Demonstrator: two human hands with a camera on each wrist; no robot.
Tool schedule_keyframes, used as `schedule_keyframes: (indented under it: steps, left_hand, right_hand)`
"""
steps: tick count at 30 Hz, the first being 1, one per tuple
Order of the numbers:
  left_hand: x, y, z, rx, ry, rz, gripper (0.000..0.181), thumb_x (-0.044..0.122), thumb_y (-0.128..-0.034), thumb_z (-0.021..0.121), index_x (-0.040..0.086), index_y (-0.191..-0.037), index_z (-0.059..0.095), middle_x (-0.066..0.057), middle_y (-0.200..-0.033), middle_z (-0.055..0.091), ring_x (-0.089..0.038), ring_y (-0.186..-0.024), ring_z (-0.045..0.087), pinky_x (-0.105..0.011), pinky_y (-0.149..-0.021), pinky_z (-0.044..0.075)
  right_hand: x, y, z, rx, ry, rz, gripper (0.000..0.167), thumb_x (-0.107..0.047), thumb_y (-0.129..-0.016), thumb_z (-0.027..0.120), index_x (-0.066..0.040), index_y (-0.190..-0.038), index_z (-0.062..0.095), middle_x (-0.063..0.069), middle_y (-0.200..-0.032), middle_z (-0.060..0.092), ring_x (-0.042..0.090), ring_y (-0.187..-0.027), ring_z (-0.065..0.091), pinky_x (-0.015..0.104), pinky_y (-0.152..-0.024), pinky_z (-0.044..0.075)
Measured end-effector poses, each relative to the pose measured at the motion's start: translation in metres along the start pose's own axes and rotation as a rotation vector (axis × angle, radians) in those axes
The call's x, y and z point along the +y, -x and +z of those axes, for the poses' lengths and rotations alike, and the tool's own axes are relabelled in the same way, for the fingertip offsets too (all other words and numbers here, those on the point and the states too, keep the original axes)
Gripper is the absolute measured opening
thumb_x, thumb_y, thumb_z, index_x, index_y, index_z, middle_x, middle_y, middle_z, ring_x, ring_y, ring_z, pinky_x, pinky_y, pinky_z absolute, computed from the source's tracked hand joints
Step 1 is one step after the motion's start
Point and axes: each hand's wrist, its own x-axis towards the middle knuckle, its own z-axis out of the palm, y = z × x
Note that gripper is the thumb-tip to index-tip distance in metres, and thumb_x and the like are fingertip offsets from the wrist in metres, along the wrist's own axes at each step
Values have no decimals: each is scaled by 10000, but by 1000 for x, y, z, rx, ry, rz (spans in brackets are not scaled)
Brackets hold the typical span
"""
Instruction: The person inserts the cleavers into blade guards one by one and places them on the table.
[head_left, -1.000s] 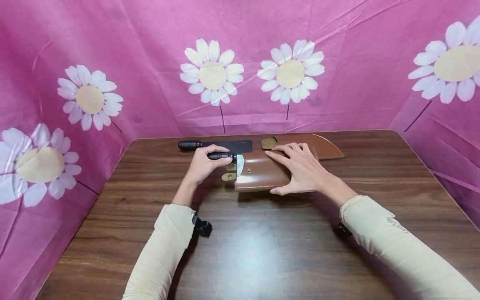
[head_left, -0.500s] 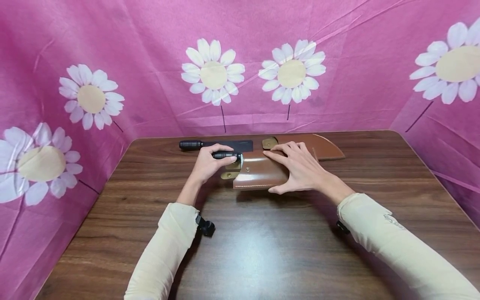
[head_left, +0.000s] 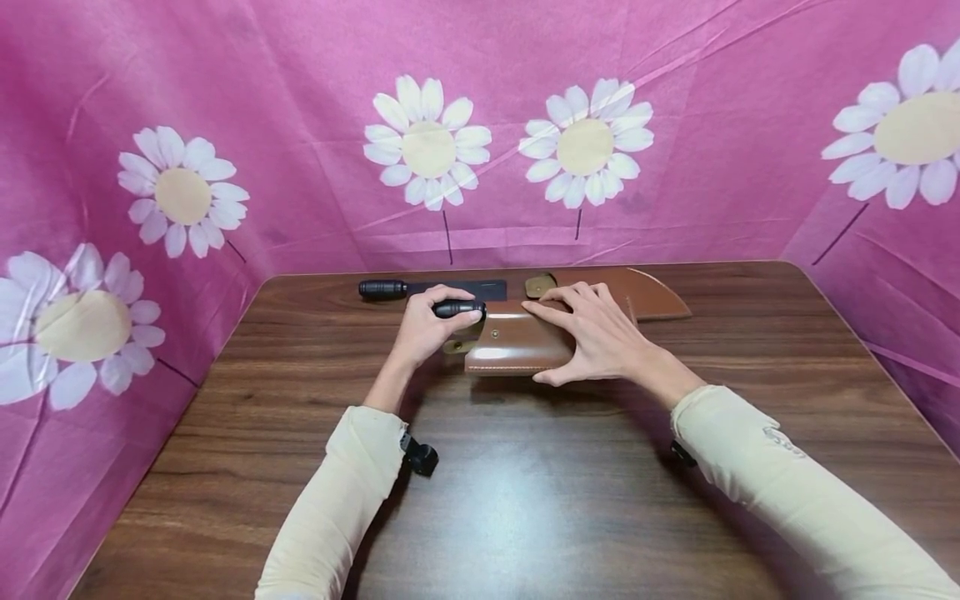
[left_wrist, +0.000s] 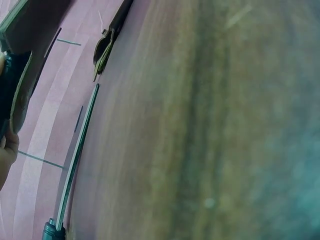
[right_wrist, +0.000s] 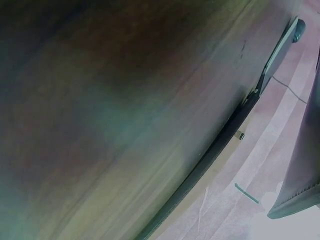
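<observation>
In the head view my left hand point(head_left: 422, 329) grips the black handle point(head_left: 459, 308) of a knife between thumb and fingers. The knife's blade is hidden inside a glossy brown leather sheath point(head_left: 517, 343), and the handle sits against its mouth. My right hand point(head_left: 603, 333) holds the sheath, its fingers over the far edge and thumb at the near edge. A tan snap strap point(head_left: 457, 346) sticks out at the sheath's left end. The left wrist view shows the held sheath point(left_wrist: 40, 25) raised off the table; a corner of it point(right_wrist: 305, 175) appears in the right wrist view.
Behind the hands, a second knife point(head_left: 491, 289) with a dark blade and black handle lies along the back of the wooden table point(head_left: 510, 500). To its right lies another brown sheath point(head_left: 663, 298). A pink flowered cloth point(head_left: 510, 50) hangs behind.
My left hand has moved right with the handle, and the strip of blade visible a second ago has gone inside the sheath. The right hand stays on the sheath, shifting slightly left.
</observation>
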Motion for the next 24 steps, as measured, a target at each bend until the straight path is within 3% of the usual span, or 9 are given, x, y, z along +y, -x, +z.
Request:
schedule_keyframes:
  steps: [6, 11, 16, 24]
  left_hand:
    - [0, -2, 3, 11, -60, 47, 288, 143, -815, 872, 36, -1067, 781, -52, -1050, 725, -205, -1028, 574, -315, -851, 490]
    - [0, -2, -3, -8, -38, 33, 277, 121, -806, 873, 39, -1056, 786, -62, -1019, 717, -195, -972, 609, -284, -806, 523]
    - [-1, -1, -11, -31, -35, 6, 306, 113, -790, 886, 26, -1066, 788, -85, -1008, 715, -203, -960, 626, -280, -776, 544]
    - [-6, 2, -14, -102, -164, -17, 319, 155, -769, 909, 79, -1061, 807, -58, -990, 745, -207, -969, 634, -315, -840, 512]
  right_hand:
    - [1, 0, 0, 24, 21, -18, 1017, -772, -618, 737, -178, -1432, 604, 142, -1270, 604, 342, -1074, 527, 502, -814, 372]
    - [-2, -2, 2, 23, 41, -31, 1011, -776, -635, 719, -163, -1431, 602, 154, -1295, 601, 355, -1086, 534, 509, -815, 380]
    - [-6, -3, 2, -31, 80, -28, 993, -789, -681, 673, -168, -1450, 582, 162, -1357, 582, 362, -1137, 527, 527, -845, 398]
    - [-12, 4, 6, -132, 114, -11, 987, -784, -710, 658, -175, -1480, 549, 170, -1408, 558, 367, -1181, 508, 532, -875, 409]
